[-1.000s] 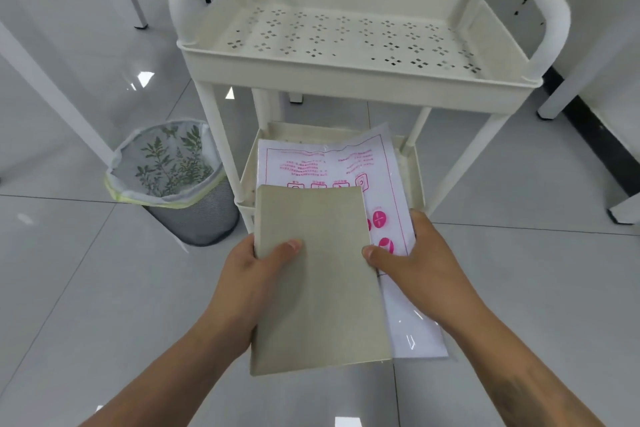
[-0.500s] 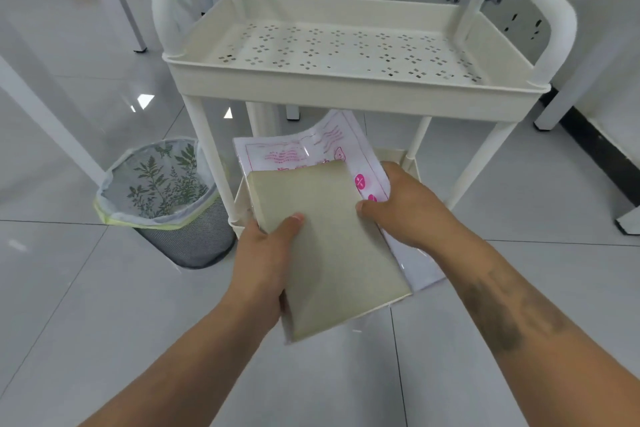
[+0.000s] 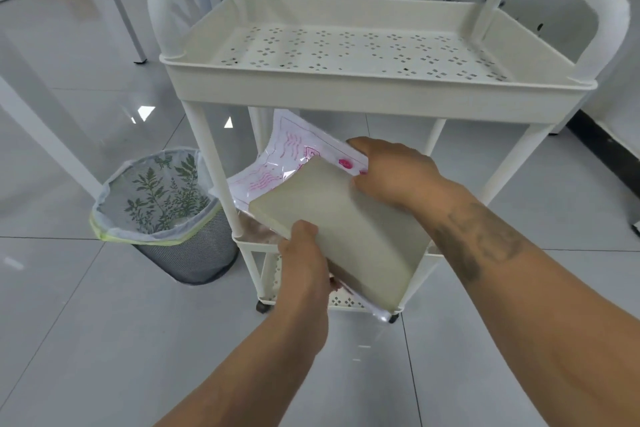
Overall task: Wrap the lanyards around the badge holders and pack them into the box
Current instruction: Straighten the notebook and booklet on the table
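I hold a flat grey-green box (image 3: 349,229) tilted in front of a cream trolley, at the height of its middle shelf. My left hand (image 3: 304,263) grips the box's near left edge, thumb on top. My right hand (image 3: 391,173) grips its far right edge together with a clear plastic bag with pink print (image 3: 291,156) that lies under the box and sticks out to the upper left. No lanyards or badge holders show.
The cream trolley has a perforated top tray (image 3: 346,87) with two looped handles and lower shelves on castors. A mesh waste bin (image 3: 162,215) with a leaf-print liner stands left of it on the grey tiled floor. White table legs rise at left and right.
Both hands carried the box and bag forward and down toward the trolley's middle shelf, turning them counter-clockwise. The bag bent upward under the top tray.
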### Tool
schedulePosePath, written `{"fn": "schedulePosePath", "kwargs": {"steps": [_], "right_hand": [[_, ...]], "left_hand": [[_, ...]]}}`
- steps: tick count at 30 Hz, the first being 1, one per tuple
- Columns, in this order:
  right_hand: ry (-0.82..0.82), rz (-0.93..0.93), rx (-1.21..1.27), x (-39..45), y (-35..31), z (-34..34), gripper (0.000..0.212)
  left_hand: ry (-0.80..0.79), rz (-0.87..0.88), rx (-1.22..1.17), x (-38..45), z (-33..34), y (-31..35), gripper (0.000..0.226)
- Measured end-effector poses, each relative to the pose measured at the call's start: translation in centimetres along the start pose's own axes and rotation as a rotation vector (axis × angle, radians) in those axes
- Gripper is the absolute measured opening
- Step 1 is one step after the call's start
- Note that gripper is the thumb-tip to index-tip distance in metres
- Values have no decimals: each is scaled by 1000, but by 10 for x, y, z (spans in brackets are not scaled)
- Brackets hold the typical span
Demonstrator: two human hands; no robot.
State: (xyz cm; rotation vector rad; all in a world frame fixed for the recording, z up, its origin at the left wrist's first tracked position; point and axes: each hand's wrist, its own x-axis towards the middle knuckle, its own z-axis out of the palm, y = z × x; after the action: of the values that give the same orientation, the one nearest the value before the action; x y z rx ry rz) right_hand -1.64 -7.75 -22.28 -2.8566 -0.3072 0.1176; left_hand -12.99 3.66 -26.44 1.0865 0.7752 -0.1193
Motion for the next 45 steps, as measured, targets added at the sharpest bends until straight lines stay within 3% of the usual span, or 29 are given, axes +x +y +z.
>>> {"fn": "schedulePosePath", "kwargs": {"steps": [4, 10, 15, 19, 22, 27, 29, 34, 40, 45], "right_hand": [[21, -13, -3, 16, 0, 5, 39], [59, -92, 43, 38, 10, 10, 49], [68, -152, 44, 63, 16, 16, 53], [56, -197, -52, 75, 23, 34, 66], [74, -199, -55, 74, 28, 44, 75], [147, -142, 28, 54, 37, 48, 78], [194, -90, 115, 36, 36, 51, 76], [358, -44, 350, -33, 27, 64, 69], [375, 6, 529, -109, 18, 61, 68], [323, 100, 611, -153, 2, 7, 68]], "left_hand": [[-16, -34, 145, 4, 9, -2, 35], [-180, -56, 240, 9, 15, -1, 13], [-284, -129, 265, 18, 27, 9, 29], [-483, -206, 493, 21, 22, 27, 36], [-451, -10, 558, 23, 17, 37, 26], [-137, 592, 672, 38, -1, 35, 18], [-56, 759, 812, 41, -9, 33, 27], [-16, 987, 1002, 42, -27, 23, 46], [7, 1065, 1132, 16, -46, 12, 61], [-67, 871, 1172, -36, -57, 29, 73]]}}
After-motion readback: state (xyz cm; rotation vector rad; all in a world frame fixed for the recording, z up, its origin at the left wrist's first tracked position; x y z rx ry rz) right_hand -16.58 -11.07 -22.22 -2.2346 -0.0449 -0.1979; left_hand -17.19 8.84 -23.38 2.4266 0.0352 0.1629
